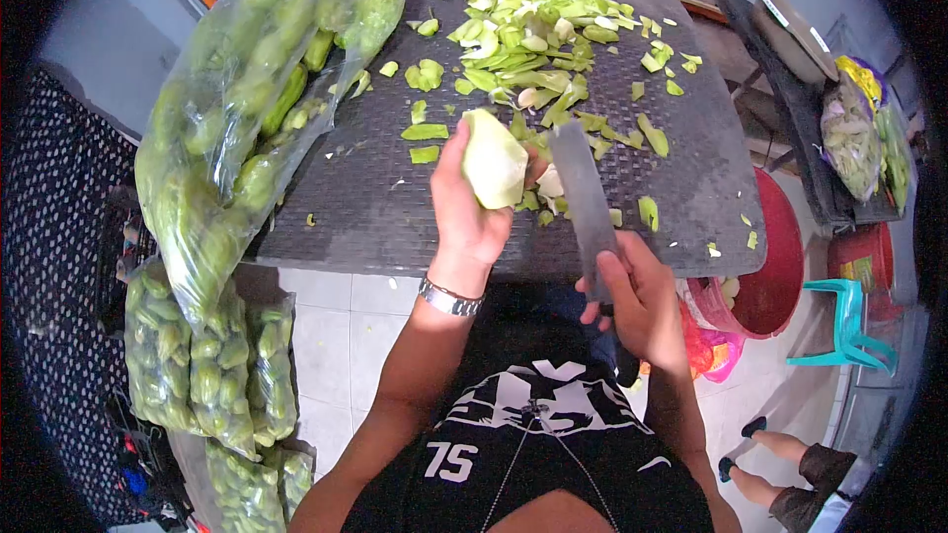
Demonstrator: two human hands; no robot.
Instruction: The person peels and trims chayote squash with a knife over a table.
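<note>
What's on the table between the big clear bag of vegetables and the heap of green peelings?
In the head view, loose green scraps lie on the dark tabletop between the bag and the heap.

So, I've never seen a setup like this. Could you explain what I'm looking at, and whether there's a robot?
There's no robot here: a person is working with two bare hands. The single picture comes from a camera worn on their head, looking forward and down, so their black shirt shows at the bottom.

The left hand, with a metal-banded wristwatch on its wrist, holds a pale, peeled vegetable. The right hand grips a broad-bladed knife.

On the dark, woven-patterned table lies a heap of green peelings, with loose pieces scattered around it. A clear plastic bag of green vegetables lies at the table's left side, hanging over the edge.
</note>
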